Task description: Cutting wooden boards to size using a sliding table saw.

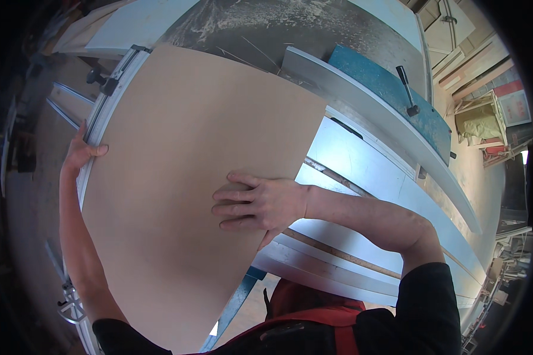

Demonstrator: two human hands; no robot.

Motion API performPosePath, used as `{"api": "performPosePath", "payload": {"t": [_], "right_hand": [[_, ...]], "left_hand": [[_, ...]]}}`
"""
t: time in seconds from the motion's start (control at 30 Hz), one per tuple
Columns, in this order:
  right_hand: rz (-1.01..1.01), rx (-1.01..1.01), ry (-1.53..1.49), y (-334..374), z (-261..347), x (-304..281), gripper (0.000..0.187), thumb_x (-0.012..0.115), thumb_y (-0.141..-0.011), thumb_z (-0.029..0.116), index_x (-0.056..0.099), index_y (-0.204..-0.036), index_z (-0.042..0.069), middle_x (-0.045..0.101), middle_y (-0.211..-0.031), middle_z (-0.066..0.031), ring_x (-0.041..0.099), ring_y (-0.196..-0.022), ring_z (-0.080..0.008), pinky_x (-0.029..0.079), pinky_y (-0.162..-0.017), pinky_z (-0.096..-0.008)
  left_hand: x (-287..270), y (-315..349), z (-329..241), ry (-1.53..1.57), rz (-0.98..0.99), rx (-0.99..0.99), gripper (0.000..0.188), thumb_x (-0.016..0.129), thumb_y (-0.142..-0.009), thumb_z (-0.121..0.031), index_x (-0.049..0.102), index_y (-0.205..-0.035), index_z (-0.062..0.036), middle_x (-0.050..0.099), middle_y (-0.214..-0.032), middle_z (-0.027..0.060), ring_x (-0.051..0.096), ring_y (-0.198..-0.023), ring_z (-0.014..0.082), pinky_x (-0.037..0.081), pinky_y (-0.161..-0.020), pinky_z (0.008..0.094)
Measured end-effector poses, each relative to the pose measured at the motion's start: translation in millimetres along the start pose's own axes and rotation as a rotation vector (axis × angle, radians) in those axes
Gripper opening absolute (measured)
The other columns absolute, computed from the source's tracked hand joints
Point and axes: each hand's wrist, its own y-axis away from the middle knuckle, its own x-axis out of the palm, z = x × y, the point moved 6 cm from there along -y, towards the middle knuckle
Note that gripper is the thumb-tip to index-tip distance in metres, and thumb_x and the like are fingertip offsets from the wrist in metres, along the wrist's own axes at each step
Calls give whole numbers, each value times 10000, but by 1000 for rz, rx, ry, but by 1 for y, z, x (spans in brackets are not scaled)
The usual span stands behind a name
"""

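A large flat tan board (177, 130) lies across the saw table, with its left side along a silver fence rail (115, 80). My left hand (86, 152) is at this rail, thumb stretched onto the board's left margin and a finger extended along the rail's outer side; its other fingers are partly hidden. Near the board's right edge, my right hand (260, 202) rests flat on top with fingers spread. Its thumb is down by the edge. Neither hand is closed around anything I can see.
Beyond the board, a grey fence plate (373, 103) runs beside a teal housing (391, 89) with a black lever (407, 92). Sawdust covers the dark far tabletop (249, 23). A black clamp knob (100, 80) sits on the rail. At far right stands a wooden crate (482, 121).
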Motion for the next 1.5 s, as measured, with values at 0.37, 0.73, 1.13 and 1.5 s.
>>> {"api": "performPosePath", "payload": {"t": [0.37,0.73,1.13,1.5], "right_hand": [[-39,-30,1,12,-17,13,755,678,-785,715,658,-1235,108,557,-1363,-113,501,-1326,-331,348,-1096,-606],[-10,-19,16,-39,-41,17,803,696,-740,735,659,-1255,120,550,-1387,-111,489,-1344,-333,346,-1103,-613],[-39,-22,23,-33,-47,27,842,715,-705,750,649,-1265,126,549,-1372,-103,493,-1337,-325,346,-1105,-617],[-50,-21,40,-63,-65,30,854,731,-687,757,644,-1270,138,548,-1364,-98,490,-1338,-317,347,-1111,-611]], "left_hand": [[18,-16,13,4,3,20,1474,997,-441,-430,216,-1618,-10,492,-1493,267,518,-1361,364,380,-1149,373],[-17,-46,20,-38,38,-8,1465,970,-447,-443,206,-1619,-7,473,-1506,295,460,-1419,377,334,-1188,381],[-9,-50,30,-44,22,7,1474,963,-431,-493,227,-1619,-23,462,-1516,293,461,-1417,392,337,-1189,397],[-32,-78,47,-64,27,-2,1488,966,-422,-539,238,-1621,-43,462,-1518,284,463,-1414,396,350,-1182,404]]}}
